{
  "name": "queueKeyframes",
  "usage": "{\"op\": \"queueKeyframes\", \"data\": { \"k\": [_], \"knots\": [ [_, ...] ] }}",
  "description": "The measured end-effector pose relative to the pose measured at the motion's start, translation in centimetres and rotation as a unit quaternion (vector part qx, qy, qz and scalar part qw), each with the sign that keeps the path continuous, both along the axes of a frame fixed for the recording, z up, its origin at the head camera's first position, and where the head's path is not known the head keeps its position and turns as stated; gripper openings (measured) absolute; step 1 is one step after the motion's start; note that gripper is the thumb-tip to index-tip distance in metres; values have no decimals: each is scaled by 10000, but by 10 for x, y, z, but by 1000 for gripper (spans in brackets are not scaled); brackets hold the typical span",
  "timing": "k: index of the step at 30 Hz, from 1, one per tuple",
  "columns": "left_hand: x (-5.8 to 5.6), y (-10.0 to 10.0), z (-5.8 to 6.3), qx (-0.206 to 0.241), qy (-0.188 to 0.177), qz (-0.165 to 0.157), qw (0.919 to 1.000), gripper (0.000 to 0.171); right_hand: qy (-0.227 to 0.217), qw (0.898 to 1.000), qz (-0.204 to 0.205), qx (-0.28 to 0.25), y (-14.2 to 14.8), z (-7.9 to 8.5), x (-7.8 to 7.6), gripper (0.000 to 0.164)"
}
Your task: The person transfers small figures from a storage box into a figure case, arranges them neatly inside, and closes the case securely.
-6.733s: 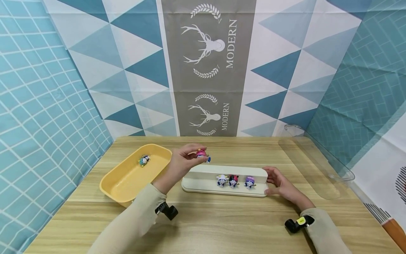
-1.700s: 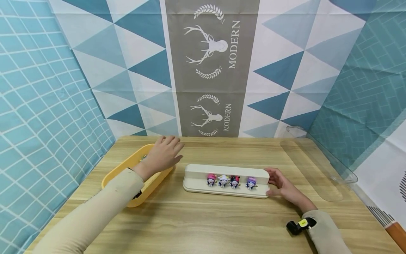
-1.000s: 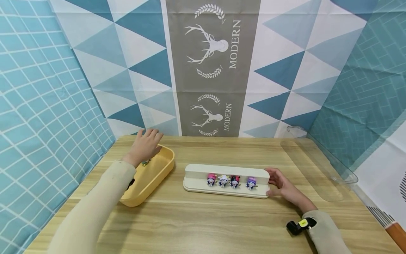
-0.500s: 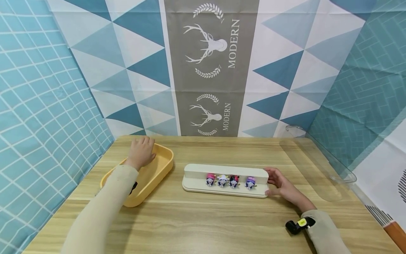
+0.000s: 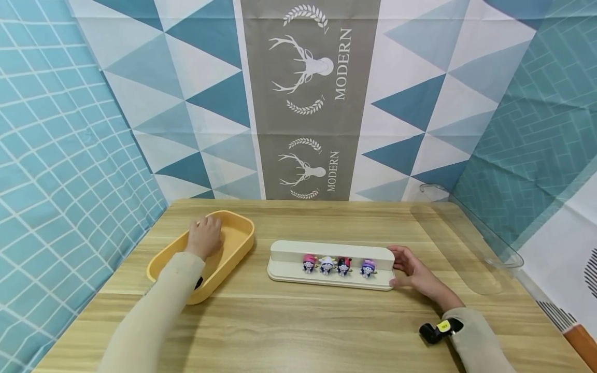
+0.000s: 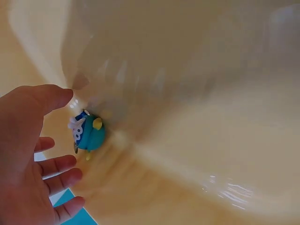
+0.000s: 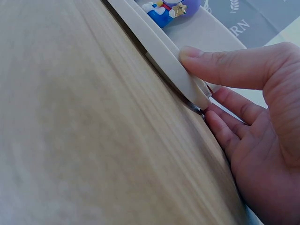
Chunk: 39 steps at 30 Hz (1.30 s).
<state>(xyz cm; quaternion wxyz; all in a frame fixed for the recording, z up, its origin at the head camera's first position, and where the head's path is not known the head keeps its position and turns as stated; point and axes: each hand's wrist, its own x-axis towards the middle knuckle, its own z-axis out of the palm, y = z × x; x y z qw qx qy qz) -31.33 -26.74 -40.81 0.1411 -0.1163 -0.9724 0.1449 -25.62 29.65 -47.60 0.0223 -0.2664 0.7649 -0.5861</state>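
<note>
In the yellow basin [image 5: 235,261], my left hand [image 5: 204,238] reaches down with thumb and fingers spread. The left wrist view shows a small figurine with a teal hat [image 6: 93,133] on the basin floor, between the thumb and fingers, apparently untouched; the head view hides it. My right hand [image 5: 412,270] holds the right end of the cream display stand [image 5: 289,269], thumb [image 7: 220,68] on the base's edge and fingers around its end. A pink-hatted figurine [image 5: 309,263], a white one [image 5: 327,265] and a red-and-black one [image 5: 344,266] stand close together on it. Right of a gap stands a purple-hatted figurine [image 5: 368,268].
A clear plastic cover [image 5: 459,243] lies at the right side of the wooden table [image 5: 298,331]. Patterned cloth [image 5: 308,103] hangs behind the table, with blue tile-patterned cloth [image 5: 70,155] at the left.
Since the earliest frame, the pink-hatted figurine has gone from my left hand onto the stand. That hand has then moved left and down into the basin. My right hand stays at the stand's end.
</note>
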Motion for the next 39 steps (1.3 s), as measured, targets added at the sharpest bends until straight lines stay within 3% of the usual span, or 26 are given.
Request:
{"op": "queueKeyframes", "data": {
  "k": [7,10,14,23,30,34,39],
  "knots": [
    [0,1,-1,130,-267,177,9994,46,13,10000,9,13,0,0,0,83],
    [0,1,-2,219,-345,211,9989,36,14,10000,1,23,0,1,1,83],
    [2,2,-1,181,-323,178,9992,22,5,10000,8,15,-1,1,1,83],
    [3,3,-2,111,-293,100,9995,16,146,9999,64,-46,-1,0,0,82],
    [1,2,-1,965,-573,-171,9935,12,162,9998,65,-41,0,0,0,82],
    [-4,-2,-3,1587,-750,-326,9839,13,148,9999,55,-30,0,0,0,82],
    [-9,-6,-6,2244,-689,-568,9704,11,105,9999,30,-21,-1,0,0,82]
  ]
}}
